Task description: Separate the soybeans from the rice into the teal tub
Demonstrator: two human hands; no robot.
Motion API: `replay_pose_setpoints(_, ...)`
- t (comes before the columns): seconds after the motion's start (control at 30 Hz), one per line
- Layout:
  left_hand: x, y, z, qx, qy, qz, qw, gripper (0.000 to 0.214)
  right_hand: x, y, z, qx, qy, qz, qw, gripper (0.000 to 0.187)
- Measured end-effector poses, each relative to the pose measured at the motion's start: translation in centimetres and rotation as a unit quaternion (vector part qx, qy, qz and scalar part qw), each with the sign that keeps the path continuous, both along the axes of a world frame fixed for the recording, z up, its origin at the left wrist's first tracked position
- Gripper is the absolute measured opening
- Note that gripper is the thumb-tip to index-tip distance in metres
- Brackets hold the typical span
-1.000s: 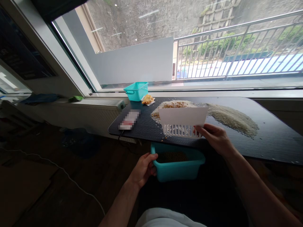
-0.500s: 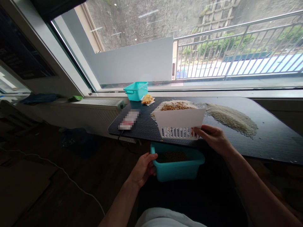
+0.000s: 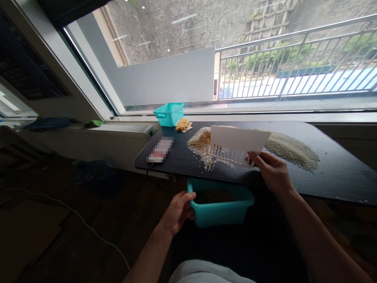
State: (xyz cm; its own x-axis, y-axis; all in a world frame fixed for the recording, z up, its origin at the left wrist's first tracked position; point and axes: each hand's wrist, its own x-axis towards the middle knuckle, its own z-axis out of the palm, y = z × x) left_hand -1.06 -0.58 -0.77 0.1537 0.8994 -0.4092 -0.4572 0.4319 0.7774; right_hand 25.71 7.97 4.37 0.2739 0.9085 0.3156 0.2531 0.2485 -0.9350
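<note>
right hand (image 3: 272,172) tilts white slotted basket (image 3: 238,144) over grains (image 3: 203,143); left hand (image 3: 178,211) grips teal tub (image 3: 220,206).

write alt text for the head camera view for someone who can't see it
A person's right hand holds a white slotted scoop against a pile of yellow kernels and rice on a black table by a window. The left hand grips a teal tub of brown grains below the table edge.
</note>
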Motion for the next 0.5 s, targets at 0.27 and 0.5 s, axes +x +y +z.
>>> replay_pose_setpoints(0.27, -0.03, -0.02, -0.11, 0.003, 0.0, -0.007, 1.0, 0.037, 0.11, 0.45, -0.46, -0.013, 0.002, 0.028, 1.0, 0.025)
replay_pose_setpoints(0.5, -0.04, -0.05, 0.02, 0.002, 0.006, -0.008, 1.0, 0.037, 0.06, 0.11, 0.04, -0.024, 0.014, 0.029, 0.999, 0.023)
